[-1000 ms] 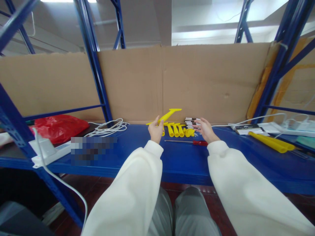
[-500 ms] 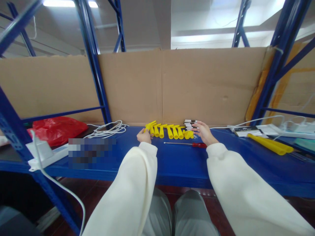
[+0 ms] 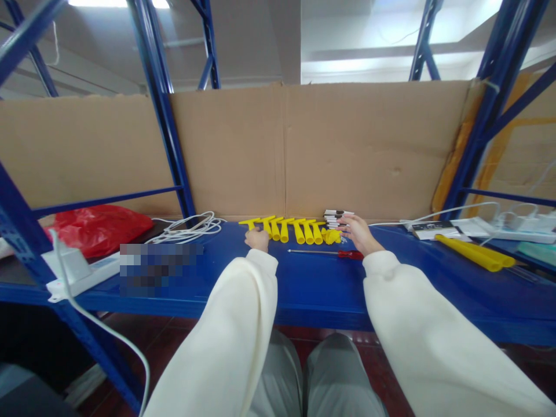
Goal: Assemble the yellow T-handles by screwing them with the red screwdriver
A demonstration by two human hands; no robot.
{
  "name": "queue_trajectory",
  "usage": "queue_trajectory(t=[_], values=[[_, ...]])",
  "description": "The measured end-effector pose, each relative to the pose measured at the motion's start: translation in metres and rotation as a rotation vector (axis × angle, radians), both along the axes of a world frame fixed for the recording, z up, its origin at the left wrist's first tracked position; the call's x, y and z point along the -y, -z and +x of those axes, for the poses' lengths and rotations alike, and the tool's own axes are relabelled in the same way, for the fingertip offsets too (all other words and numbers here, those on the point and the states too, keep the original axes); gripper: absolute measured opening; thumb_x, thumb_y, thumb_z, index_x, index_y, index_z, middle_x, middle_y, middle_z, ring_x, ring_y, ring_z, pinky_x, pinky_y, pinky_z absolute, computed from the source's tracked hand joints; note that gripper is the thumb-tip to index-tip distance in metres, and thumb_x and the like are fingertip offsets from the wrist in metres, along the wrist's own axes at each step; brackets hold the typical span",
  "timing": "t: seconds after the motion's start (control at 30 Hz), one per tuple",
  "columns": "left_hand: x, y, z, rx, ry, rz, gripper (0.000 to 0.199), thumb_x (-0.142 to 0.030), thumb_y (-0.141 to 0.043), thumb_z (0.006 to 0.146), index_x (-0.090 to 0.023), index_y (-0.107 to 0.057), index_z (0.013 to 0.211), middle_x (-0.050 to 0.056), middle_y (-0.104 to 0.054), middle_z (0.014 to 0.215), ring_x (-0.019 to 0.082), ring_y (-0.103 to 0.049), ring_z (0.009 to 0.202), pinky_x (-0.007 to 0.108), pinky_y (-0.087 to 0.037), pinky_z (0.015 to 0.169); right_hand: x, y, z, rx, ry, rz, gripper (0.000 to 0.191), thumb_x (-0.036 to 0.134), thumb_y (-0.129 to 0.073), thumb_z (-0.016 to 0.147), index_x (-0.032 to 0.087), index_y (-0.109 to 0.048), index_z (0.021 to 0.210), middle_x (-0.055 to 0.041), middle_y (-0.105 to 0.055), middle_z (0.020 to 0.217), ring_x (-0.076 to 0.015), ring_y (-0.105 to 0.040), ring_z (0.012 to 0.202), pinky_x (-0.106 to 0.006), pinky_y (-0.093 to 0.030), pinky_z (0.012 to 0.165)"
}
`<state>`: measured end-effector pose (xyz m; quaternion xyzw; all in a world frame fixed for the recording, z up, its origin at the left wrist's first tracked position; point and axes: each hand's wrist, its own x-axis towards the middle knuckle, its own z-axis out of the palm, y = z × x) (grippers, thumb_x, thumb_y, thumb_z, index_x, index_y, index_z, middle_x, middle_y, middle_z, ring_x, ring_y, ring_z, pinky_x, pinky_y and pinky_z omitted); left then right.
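Note:
Several yellow T-shaped pieces (image 3: 299, 231) stand side by side in a row along the back of the blue shelf. At the row's left end, my left hand (image 3: 257, 238) is closed on a yellow piece (image 3: 249, 222), whose crossbar shows above the fingers. My right hand (image 3: 357, 231) has its fingers apart beside a stack of black-and-white items (image 3: 334, 219) and a heap of small yellow parts (image 3: 331, 236). In front of the row lies a screwdriver (image 3: 350, 254) with a red handle, pointing left.
On the left are a red plastic bag (image 3: 102, 229), coiled white cable (image 3: 197, 227) and a white power strip (image 3: 98, 273). Two yellow tubes (image 3: 473, 253) lie at the right near a flat packet (image 3: 438, 230). Cardboard (image 3: 230, 150) stands behind the shelf.
The yellow piece in my left hand has moved left and down, and its crossbar is now nearly level. My right hand has barely moved.

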<state>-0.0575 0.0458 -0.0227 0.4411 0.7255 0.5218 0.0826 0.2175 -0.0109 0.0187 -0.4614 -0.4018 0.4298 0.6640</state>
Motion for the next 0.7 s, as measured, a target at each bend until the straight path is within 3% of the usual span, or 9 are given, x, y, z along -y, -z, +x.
queue_trajectory(t=[0.07, 0.17, 0.4, 0.7], values=[[0.007, -0.003, 0.004, -0.005, -0.023, -0.052, 0.037, -0.017, -0.06, 0.078, -0.016, -0.072, 0.112, 0.021, -0.058, 0.141, 0.038, -0.054, 0.13, 0.051, -0.046, 0.103, 0.001, -0.001, -0.001, 0.002, 0.0, -0.006, 0.022, 0.012, -0.065, 0.074, 0.021, -0.055, 0.091, 0.0006, -0.07, 0.077, -0.0105, -0.064, 0.057, -0.019, -0.047, 0.048], [0.016, -0.01, 0.01, -0.069, -0.005, -0.148, 0.04, -0.023, -0.06, 0.079, -0.02, -0.071, 0.117, 0.017, -0.049, 0.15, 0.04, -0.048, 0.134, 0.055, -0.043, 0.103, 0.001, -0.002, -0.002, 0.013, 0.005, -0.02, 0.021, 0.012, -0.065, 0.075, 0.021, -0.054, 0.09, 0.0003, -0.07, 0.077, -0.0102, -0.063, 0.055, -0.018, -0.045, 0.046], [0.026, -0.02, 0.0, -0.211, -0.017, -0.253, 0.043, -0.026, -0.055, 0.08, -0.018, -0.068, 0.12, 0.019, -0.06, 0.135, 0.038, -0.049, 0.129, 0.051, -0.043, 0.101, 0.001, -0.003, -0.003, 0.052, 0.005, -0.032, 0.019, 0.012, -0.063, 0.076, 0.021, -0.056, 0.091, -0.0002, -0.071, 0.077, -0.0108, -0.063, 0.054, -0.019, -0.046, 0.047], [0.015, -0.017, -0.016, -0.27, 0.02, -0.292, 0.045, -0.034, -0.063, 0.072, -0.024, -0.07, 0.116, 0.018, -0.068, 0.127, 0.039, -0.055, 0.127, 0.054, -0.041, 0.1, -0.003, -0.001, -0.002, 0.057, 0.004, -0.04, 0.019, 0.012, -0.064, 0.077, 0.021, -0.055, 0.09, -0.001, -0.072, 0.077, -0.0113, -0.063, 0.054, -0.02, -0.048, 0.048]])
